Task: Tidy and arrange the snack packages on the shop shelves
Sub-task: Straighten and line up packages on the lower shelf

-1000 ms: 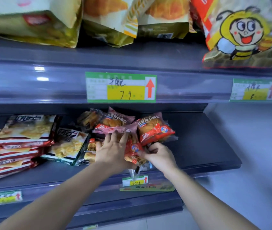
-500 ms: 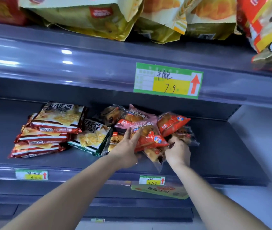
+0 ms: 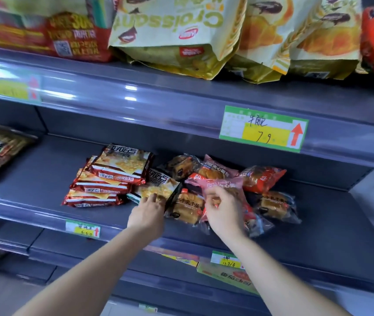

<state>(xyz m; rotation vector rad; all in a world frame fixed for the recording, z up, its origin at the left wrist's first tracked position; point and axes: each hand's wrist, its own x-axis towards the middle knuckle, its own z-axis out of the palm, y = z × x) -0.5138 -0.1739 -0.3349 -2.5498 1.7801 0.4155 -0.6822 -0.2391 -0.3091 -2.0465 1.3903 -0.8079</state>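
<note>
Middle shelf, grey: left hand fingers curled onto near edge of green-trimmed cracker pack, grip looks closed on it. Right hand pinches pink red-bean bread pack, lifted over loose bread packs. Red cracker stack just left of them. Croissant bags on shelf above, price tag below them
</note>
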